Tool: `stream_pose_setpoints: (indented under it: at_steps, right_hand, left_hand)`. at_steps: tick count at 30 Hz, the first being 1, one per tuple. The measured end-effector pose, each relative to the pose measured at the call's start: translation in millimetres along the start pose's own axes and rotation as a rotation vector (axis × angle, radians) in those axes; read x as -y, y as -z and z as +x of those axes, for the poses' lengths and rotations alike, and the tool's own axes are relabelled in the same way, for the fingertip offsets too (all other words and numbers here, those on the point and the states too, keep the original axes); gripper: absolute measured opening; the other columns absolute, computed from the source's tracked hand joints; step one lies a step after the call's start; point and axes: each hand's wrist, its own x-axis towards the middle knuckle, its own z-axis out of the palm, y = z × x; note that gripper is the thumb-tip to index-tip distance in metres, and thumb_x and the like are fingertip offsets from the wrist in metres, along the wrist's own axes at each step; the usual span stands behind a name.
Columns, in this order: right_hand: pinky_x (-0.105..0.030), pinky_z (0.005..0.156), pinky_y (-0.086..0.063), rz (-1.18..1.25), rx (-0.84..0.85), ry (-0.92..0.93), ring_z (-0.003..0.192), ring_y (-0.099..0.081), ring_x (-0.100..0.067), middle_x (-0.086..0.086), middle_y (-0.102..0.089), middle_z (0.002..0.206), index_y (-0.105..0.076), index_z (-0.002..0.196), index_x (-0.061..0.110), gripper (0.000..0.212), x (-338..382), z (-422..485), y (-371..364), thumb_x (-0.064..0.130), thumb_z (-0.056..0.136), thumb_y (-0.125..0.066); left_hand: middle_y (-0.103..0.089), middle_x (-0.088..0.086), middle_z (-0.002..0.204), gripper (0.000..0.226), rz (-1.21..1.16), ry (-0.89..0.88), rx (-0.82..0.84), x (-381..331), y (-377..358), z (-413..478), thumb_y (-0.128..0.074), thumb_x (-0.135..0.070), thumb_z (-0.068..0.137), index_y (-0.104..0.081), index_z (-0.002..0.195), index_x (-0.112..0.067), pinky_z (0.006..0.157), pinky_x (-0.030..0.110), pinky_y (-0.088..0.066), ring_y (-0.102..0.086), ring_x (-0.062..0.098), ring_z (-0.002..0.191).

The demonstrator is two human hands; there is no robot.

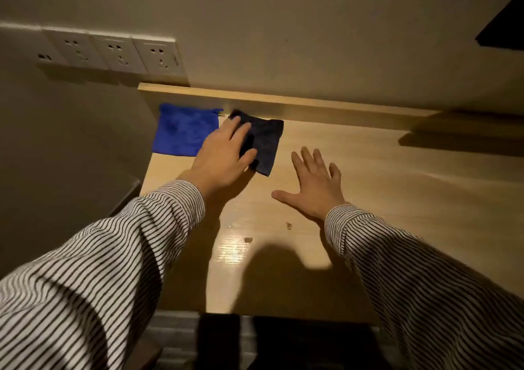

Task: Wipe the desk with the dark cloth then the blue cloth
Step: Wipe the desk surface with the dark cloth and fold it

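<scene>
Left hand [224, 154] flat on dark cloth [265, 140], partly covering it, right hand [314, 184] spread empty, desk [368, 188].

Blue cloth [185, 130], near-black dark cloth [265, 143], pale wood desk [368, 177], black-and-white striped sleeves [99, 256].

Light wood-grain desk [368, 188] w/ a raised back lip along the wall. On it: square bright-blue microfibre cloth [185, 130] at the far left corner, dark navy folded cloth [266, 143] just beside it, plus 2 tiny clear crumb-like bits [248, 239] nearer the front edge.
</scene>
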Motion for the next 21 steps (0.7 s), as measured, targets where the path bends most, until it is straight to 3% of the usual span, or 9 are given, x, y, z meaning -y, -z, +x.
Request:
stream_pose_setpoints:
  at_steps: [5, 11, 16, 21]
  right_hand:
    - [-0.056, 0.123, 0.004, -0.037, -0.085, 0.018, 0.159, 0.016, -0.017, 0.008, 0.009, 0.174, 0.000, 0.164, 0.038, 0.116, -6.8, 2.4, -17.7, 0.106, 0.071, -0.019]
    - [-0.057, 0.124, 0.003, -0.027, -0.080, 0.028, 0.158, 0.017, -0.016, 0.009, 0.010, 0.174, -0.001, 0.164, 0.038, 0.117, -5.7, 3.0, -15.2, 0.106, 0.070, -0.018]
    - [-0.056, 0.123, 0.003, -0.021, -0.071, 0.012, 0.159, 0.015, -0.016, 0.010, 0.009, 0.174, -0.001, 0.164, 0.039, 0.117, -5.3, 2.2, -13.9, 0.105, 0.070, -0.022]
    - [-0.053, 0.124, 0.004, 0.103, -0.020, 0.007, 0.159, 0.014, -0.015, 0.008, 0.006, 0.175, -0.007, 0.164, 0.038, 0.115, -7.0, -6.2, 1.6, 0.098, 0.073, -0.039]
  left_hand:
    - [-0.015, 0.008, 0.179, 0.076, 0.153, -0.133, 0.164, 3.4, -32.2, 42.6, -0.037, -0.067, 0.107, -0.020, 0.170, -0.029, 0.131, 0.051, -0.008, -0.008, 0.031, 0.165]
    - [0.000, 0.003, 0.181, 0.086, 0.278, -0.074, 0.207, 11.5, -53.9, 49.2, -0.013, -0.089, 0.093, -0.006, 0.168, -0.048, 0.129, 0.057, 0.008, 0.006, 0.027, 0.165]
    - [0.001, 0.003, 0.181, 0.083, 0.299, -0.125, 0.195, 15.6, -57.0, 42.9, -0.007, -0.087, 0.094, -0.003, 0.168, -0.050, 0.129, 0.056, 0.007, 0.006, 0.028, 0.165]
    - [0.000, 0.003, 0.181, 0.079, 0.292, -0.215, 0.217, 26.0, -57.1, 26.5, -0.009, -0.084, 0.097, -0.004, 0.168, -0.050, 0.131, 0.053, 0.003, 0.004, 0.028, 0.165]
